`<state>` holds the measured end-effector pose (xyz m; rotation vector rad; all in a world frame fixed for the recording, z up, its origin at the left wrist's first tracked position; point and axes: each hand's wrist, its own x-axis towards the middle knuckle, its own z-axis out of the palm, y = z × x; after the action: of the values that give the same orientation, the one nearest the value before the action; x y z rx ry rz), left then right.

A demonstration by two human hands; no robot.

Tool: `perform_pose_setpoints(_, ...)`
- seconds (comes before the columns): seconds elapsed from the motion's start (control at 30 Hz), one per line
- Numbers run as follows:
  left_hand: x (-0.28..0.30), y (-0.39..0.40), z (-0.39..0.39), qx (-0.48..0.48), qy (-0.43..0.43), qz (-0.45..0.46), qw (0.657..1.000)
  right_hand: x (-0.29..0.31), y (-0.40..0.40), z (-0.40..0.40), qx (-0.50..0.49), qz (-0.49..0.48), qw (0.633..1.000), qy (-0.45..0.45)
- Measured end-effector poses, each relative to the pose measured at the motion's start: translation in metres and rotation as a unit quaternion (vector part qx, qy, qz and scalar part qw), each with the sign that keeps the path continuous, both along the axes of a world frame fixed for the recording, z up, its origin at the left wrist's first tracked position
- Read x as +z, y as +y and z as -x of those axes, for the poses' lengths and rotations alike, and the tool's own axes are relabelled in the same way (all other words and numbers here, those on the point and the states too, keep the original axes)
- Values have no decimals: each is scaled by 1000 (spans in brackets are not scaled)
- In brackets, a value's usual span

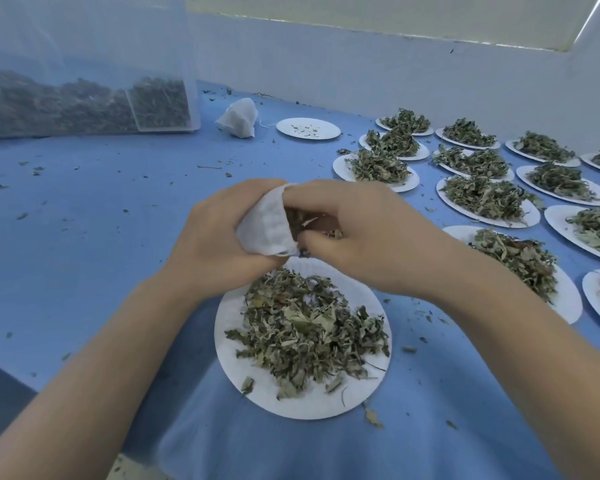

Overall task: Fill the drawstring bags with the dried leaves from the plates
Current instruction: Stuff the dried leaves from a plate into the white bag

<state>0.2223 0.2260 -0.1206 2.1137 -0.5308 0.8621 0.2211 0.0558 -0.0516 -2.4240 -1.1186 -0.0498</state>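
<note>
Leaf crumbs litter blue table below white wall.

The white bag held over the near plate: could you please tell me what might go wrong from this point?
1. The right hand is pushing leaves into the small white bag, which the left hand holds open. Leaves may slip past the mouth, as the crumbs on the blue table suggest.
2. The near plate still holds a large pile, which may be more than the bag can take.
</note>
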Motion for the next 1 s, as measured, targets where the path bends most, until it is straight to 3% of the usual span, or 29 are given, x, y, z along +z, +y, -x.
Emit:
perform_pose_setpoints(0.2,-2,1,-3,28,-3,-29,999,-1,2,0,-68,-142,987,-1)
perform_pose_setpoints(0.27,-2,0,-3,22,-23,-29,999,-4,4,2,-59,-144,987,-49)
perform_pose_setpoints(0.4,-3,-2,-3,-12,-20,-23,999,-9,12,5,-10,23,992,-124)
perform_pose_setpoints(0.53,-2,-5,-1,-21,1,-51,998,-4,20,4,36,149,983,-98)
perform_pose_setpoints(0.67,1,-1,1,-22,-1,-4,1000,4,14,0,38,64,997,-35)
perform_pose_setpoints(0.87,0,-1,1,23,-7,-5,1000,1,8,-7,-22,-5,987,-160)
perform_pose_setpoints(1.0,-1,0,1,24,-30,-17,999,-2,14,-6,-36,-33,987,-153)
